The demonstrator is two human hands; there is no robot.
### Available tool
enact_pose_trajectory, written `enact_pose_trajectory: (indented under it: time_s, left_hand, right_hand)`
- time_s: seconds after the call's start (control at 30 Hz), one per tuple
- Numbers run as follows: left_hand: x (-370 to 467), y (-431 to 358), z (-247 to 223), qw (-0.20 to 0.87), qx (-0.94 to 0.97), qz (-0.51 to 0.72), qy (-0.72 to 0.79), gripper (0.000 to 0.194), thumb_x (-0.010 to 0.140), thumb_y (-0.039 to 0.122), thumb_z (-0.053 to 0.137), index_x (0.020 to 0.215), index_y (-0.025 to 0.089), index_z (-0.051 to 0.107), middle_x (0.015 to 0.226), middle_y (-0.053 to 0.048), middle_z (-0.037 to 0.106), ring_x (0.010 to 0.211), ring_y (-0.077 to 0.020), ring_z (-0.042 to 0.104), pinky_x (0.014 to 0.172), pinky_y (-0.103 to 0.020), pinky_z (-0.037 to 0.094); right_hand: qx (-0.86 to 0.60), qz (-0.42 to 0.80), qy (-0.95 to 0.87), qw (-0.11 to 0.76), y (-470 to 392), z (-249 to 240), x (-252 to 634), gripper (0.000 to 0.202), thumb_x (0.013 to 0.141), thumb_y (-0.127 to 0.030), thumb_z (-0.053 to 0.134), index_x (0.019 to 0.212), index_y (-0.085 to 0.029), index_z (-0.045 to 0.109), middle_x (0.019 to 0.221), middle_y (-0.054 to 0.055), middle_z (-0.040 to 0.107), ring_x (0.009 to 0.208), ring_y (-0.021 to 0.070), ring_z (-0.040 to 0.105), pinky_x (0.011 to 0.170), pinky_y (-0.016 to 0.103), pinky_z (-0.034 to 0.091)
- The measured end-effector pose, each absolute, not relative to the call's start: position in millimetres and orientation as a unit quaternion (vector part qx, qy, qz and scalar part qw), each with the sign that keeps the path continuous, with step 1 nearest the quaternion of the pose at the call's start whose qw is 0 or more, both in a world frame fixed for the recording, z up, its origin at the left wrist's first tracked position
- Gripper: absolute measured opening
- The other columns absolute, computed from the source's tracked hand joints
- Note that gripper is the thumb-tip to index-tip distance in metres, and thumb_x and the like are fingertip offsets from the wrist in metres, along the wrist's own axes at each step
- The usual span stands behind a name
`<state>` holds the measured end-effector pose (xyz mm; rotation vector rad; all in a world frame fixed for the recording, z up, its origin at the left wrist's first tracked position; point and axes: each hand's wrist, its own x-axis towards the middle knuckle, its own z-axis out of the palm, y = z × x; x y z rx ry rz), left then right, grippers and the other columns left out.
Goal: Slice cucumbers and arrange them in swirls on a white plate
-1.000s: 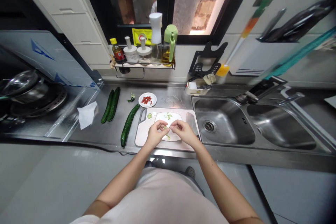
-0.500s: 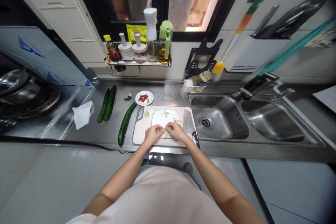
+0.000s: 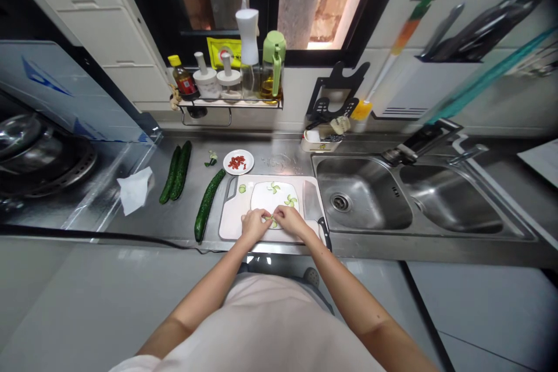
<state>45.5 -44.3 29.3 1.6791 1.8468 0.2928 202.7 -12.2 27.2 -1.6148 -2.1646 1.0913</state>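
A white square plate (image 3: 258, 193) lies on the pale cutting board (image 3: 231, 218). Two pinwheels of thin cucumber slices, one at the top (image 3: 273, 188) and one at the right (image 3: 290, 200), rest on the plate. Near its front edge are more cucumber slices (image 3: 274, 223), and both hands meet over them. My left hand (image 3: 255, 223) and my right hand (image 3: 288, 220) have their fingertips pinched, each on what looks like a cucumber slice, mostly hidden by the fingers. Some slices (image 3: 242, 189) sit at the board's upper left. A knife (image 3: 312, 200) lies along the board's right side.
One whole cucumber (image 3: 209, 204) lies left of the board, with two more (image 3: 175, 174) beyond it. A small plate of red pieces (image 3: 238, 162) stands behind the board. White paper (image 3: 135, 190) is farther left; a double sink (image 3: 366, 195) is at right.
The view has shifted slightly. My right hand has drawn back a little from the right pinwheel, which now shows more fully. More of the green slices show between my fingertips.
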Motion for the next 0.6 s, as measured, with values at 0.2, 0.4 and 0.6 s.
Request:
enact_pose_trajectory:
  time_s: [0.2, 0.4, 0.6]
  left_hand:
    - [47, -47, 30, 0.285, 0.655, 0.089, 0.694, 0.022, 0.084, 0.035, 0.056, 0.098, 0.028, 0.070, 0.107, -0.003, 0.069, 0.107, -0.0241, 0.055, 0.091, -0.038, 0.034]
    - [50, -50, 31, 0.259, 0.670, 0.077, 0.692, 0.021, 0.085, 0.037, 0.055, 0.098, 0.027, 0.069, 0.105, -0.003, 0.068, 0.106, -0.0240, 0.055, 0.089, -0.039, 0.032]
    - [51, -52, 30, 0.251, 0.679, 0.085, 0.685, 0.021, 0.087, 0.037, 0.053, 0.097, 0.026, 0.069, 0.103, -0.004, 0.067, 0.106, -0.0240, 0.055, 0.089, -0.039, 0.032]
  right_hand:
    - [-0.557, 0.360, -0.744, 0.083, -14, 31, 202, 0.014, 0.084, -0.022, 0.056, 0.087, -0.015, 0.068, 0.078, 0.003, 0.067, 0.071, 0.0125, 0.054, 0.062, 0.020, 0.031]
    - [-0.573, 0.345, -0.742, 0.050, -14, 36, 200, 0.015, 0.084, -0.022, 0.055, 0.089, -0.016, 0.068, 0.082, 0.004, 0.069, 0.073, 0.0129, 0.056, 0.062, 0.020, 0.031]
    - [-0.580, 0.339, -0.740, 0.032, -13, 40, 199, 0.016, 0.085, -0.024, 0.054, 0.090, -0.016, 0.068, 0.087, 0.005, 0.070, 0.074, 0.0133, 0.056, 0.060, 0.020, 0.030]
